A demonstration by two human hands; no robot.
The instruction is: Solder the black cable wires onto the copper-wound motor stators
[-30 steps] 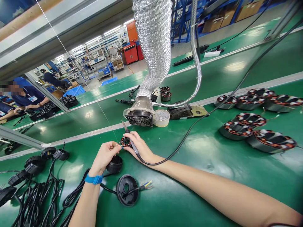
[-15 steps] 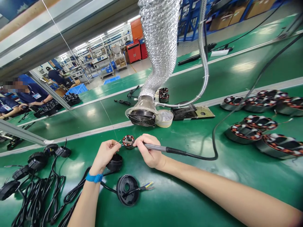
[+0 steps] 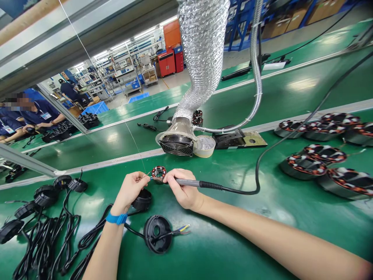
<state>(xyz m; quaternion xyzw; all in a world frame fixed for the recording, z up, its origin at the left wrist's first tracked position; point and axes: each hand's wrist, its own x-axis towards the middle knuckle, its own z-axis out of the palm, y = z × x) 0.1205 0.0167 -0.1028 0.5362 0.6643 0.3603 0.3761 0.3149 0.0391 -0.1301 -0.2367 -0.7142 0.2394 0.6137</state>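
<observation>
Stator (image 3: 159, 173), iron (image 3: 189, 182), solder wire (image 3: 136, 149): one each.

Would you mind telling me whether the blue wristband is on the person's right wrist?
No, the blue wristband is on the wrist of the left hand, which pinches a thin wire; the right hand holds the soldering iron.

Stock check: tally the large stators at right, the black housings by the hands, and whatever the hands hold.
Large stators: 7
Nearby black housings: 2
Soldering iron, in the right hand: 1
Thin wire, pinched in the left hand: 1
Total: 11
</observation>
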